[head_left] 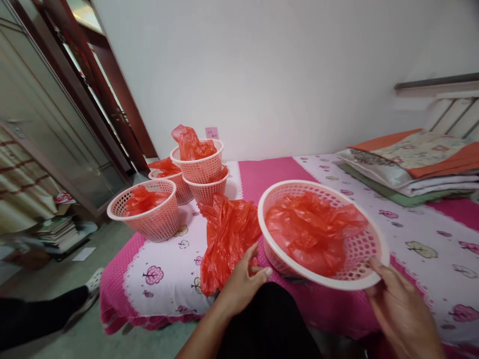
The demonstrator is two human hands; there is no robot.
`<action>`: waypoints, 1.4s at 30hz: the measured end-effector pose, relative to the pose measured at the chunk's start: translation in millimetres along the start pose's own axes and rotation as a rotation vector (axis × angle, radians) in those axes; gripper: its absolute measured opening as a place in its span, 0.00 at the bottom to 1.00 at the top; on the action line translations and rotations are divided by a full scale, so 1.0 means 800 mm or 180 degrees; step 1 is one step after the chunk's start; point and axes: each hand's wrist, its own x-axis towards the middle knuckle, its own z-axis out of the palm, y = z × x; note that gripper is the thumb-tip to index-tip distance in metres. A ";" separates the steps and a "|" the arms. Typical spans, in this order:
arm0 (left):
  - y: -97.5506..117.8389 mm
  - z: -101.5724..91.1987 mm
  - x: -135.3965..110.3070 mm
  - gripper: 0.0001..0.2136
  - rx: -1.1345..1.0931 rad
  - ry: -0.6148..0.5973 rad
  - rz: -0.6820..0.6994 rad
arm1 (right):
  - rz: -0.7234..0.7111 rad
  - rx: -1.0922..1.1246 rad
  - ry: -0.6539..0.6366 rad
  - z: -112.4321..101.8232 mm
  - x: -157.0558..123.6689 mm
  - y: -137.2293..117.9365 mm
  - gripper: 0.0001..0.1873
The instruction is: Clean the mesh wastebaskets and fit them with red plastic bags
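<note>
A pink plastic basket [362, 249] tilts towards me at the bed's near edge. My right hand [406, 304] is closed on its near right rim, thumb over the top. Crumpled red plastic bags [310, 229] lie inside it. My left hand [245, 279] is open, thumb and fingers apart, just left of the basket. Next to its fingers lies a loose heap of red plastic bags [226, 244] on the bed; whether the fingertips touch it I cannot tell.
Several more pink baskets [160, 219] with red bags stand at the left, one stacked on another [202, 169]. Folded bedding [419, 159] lies at the right on the pink and white bedsheet [269, 172]. Another person's leg [45, 314] shows at the lower left.
</note>
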 end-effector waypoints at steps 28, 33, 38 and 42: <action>-0.189 -0.083 0.152 0.36 0.4138 0.0069 -0.0591 | 0.0467 0.0060 0.0279 -0.015 0.023 0.038 0.22; -0.189 -0.137 0.139 0.37 0.3884 0.0533 -0.0950 | 0.0538 0.0071 0.0296 -0.014 0.018 0.035 0.21; -0.183 -0.193 0.127 0.35 0.3456 0.1070 -0.1283 | 0.0526 0.0023 0.0231 -0.016 0.014 0.033 0.20; -0.173 -0.225 0.120 0.31 0.3053 0.1278 -0.1173 | 0.0453 -0.0045 0.0200 -0.017 0.014 0.037 0.20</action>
